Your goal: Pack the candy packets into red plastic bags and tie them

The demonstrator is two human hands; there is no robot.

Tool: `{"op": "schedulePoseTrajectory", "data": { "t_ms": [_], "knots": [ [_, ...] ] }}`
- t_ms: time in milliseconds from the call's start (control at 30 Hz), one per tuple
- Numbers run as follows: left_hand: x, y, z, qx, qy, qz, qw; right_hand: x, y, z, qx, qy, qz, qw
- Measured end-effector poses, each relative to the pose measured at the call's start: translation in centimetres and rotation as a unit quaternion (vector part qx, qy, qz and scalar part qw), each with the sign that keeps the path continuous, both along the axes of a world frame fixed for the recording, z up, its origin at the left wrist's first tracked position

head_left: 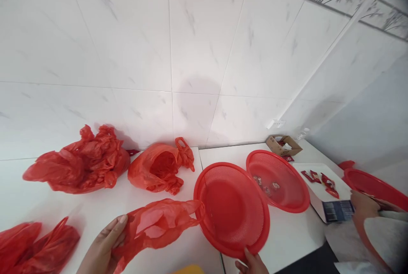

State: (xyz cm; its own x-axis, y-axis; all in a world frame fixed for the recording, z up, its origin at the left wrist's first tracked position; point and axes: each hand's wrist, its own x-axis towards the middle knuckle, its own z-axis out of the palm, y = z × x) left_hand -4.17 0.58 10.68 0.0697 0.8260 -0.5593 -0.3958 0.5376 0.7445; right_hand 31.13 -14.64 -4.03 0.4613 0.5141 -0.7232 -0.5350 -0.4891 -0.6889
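Note:
My left hand (110, 240) is closed round one end of a thin red plastic bag (159, 225). The bag stretches to the right, and its far end overlaps the rim of a round red plastic basket (229, 210). At the basket's near edge my right hand (251, 263) grips the rim, partly cut off by the bottom of the view. The basket is tilted and holds nothing that I can make out. Behind the held bag lies an open-mouthed red plastic bag (156, 168). A larger crumpled bundle of red bags (89, 159) lies left of it.
More red bags (41, 246) lie at the lower left. A second red basket (277, 180) holds a few small wrapped pieces. Beyond are a cardboard box (283, 145) and a white box (314, 165) with red packets. A co-worker's arm (366, 210) reaches in at right.

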Motion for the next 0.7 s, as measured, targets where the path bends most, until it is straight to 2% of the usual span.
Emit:
{"op": "schedulePoseTrajectory", "data": {
  "t_ms": [100, 300, 367, 433, 500, 533, 633, 700],
  "knots": [
    [0.2, -0.9, 0.4, 0.012, 0.018, -0.022, 1.000, -1.0, 3.8, 0.0, 0.058, 0.043, -0.058, 0.996],
    [1.5, -2.5, -1.0, 0.023, 0.032, -0.044, 0.998, -0.5, 12.2, 2.8, 0.177, 0.044, -0.060, 0.981],
    [2.0, -2.6, -1.6, 0.042, 0.053, -0.052, 0.996, -0.9, 13.5, 4.1, 0.175, 0.017, -0.052, 0.983],
    [2.6, -2.7, -2.0, 0.058, 0.076, -0.067, 0.993, -2.3, 13.5, 5.7, 0.169, -0.035, -0.020, 0.985],
    [3.3, -2.6, -2.1, 0.069, 0.093, -0.082, 0.990, -4.5, 12.3, 7.5, 0.194, -0.094, 0.057, 0.975],
    [3.6, -2.6, -2.1, 0.073, 0.095, -0.089, 0.989, -5.7, 11.6, 8.5, 0.219, -0.117, 0.117, 0.962],
    [5.0, -2.8, -1.7, 0.075, 0.053, -0.111, 0.990, -9.1, 9.4, 10.6, 0.281, -0.132, 0.343, 0.887],
    [5.8, -3.0, -1.3, 0.063, 0.000, -0.120, 0.991, -10.6, 8.9, 10.9, 0.283, -0.156, 0.443, 0.837]
  ]
}}
